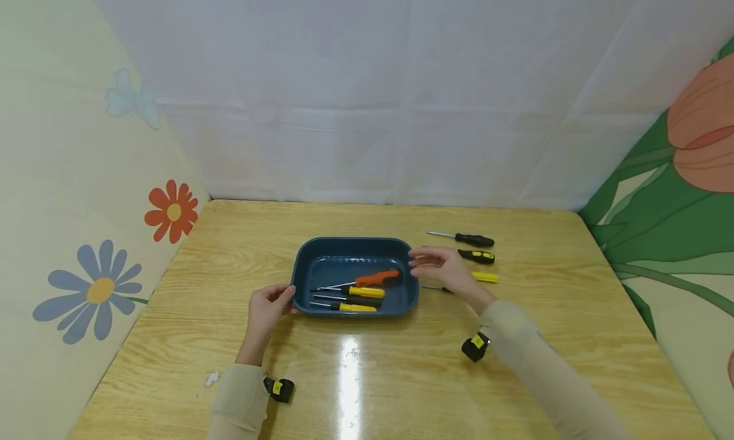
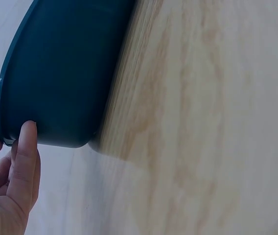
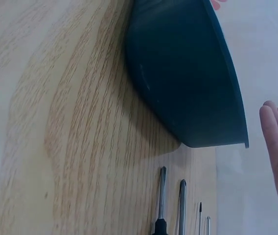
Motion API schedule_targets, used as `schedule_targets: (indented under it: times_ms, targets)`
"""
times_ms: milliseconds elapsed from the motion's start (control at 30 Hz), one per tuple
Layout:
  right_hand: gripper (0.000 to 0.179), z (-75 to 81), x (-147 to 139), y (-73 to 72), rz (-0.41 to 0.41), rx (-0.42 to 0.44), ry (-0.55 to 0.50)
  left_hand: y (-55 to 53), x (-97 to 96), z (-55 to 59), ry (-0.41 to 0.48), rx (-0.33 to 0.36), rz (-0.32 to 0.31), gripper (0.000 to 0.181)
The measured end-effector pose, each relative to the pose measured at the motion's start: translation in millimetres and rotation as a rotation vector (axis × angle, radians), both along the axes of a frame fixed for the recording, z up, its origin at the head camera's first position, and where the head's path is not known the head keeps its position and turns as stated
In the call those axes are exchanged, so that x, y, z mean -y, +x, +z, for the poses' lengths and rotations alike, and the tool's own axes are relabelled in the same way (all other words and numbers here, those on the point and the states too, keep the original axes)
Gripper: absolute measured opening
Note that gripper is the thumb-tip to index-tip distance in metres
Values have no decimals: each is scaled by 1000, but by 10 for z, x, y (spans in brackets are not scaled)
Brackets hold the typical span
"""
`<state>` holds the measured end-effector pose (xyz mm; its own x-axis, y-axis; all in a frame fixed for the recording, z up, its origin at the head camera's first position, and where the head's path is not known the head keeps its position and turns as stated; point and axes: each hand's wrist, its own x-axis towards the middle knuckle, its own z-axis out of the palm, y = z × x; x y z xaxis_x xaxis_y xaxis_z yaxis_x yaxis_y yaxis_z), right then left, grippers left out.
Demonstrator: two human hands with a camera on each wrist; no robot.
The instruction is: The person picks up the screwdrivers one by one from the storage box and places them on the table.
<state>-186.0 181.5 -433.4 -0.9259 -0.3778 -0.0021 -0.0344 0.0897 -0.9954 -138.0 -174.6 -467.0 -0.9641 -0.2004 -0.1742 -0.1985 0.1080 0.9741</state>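
Note:
A dark blue rectangular bin (image 1: 355, 241) sits on the wooden table with several screwdrivers in it. Among these are an orange-handled screwdriver (image 1: 378, 277) and a yellow-handled screwdriver (image 1: 367, 292). My left hand (image 1: 264, 316) pinches the bin's left end, thumb at the rim and fingers along the outer wall (image 2: 60, 88). Beside the right end, my right hand (image 1: 450, 274) has its fingers extended; the right wrist view shows a gap between them and the bin (image 3: 193, 83). Right of the bin lie a black-handled screwdriver (image 1: 474, 241), a black-and-yellow one and a yellow one, partly covered by the right hand.
A further screwdriver shaft (image 1: 437, 288) shows under the right hand, its handle hidden. Small white scraps (image 1: 212, 379) lie at the table's left front. A white cloth backdrop (image 1: 367, 109) stands behind the table (image 1: 413, 376), with flower-printed panels at both sides.

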Motion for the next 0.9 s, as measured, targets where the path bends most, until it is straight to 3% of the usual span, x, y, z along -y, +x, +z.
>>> schedule_targets:
  times_ms: [467,733,900]
  targets:
    - [49,29,128,-27,-7,47,51,-2,-2,20,-20,14,-10,24]
    - [51,25,192,-59,30,70,36,-3,-4,35,-32,22,-10,24]
    - [53,43,255,-98,62,78,92,-1,-4,27,-26,15,-5,23]
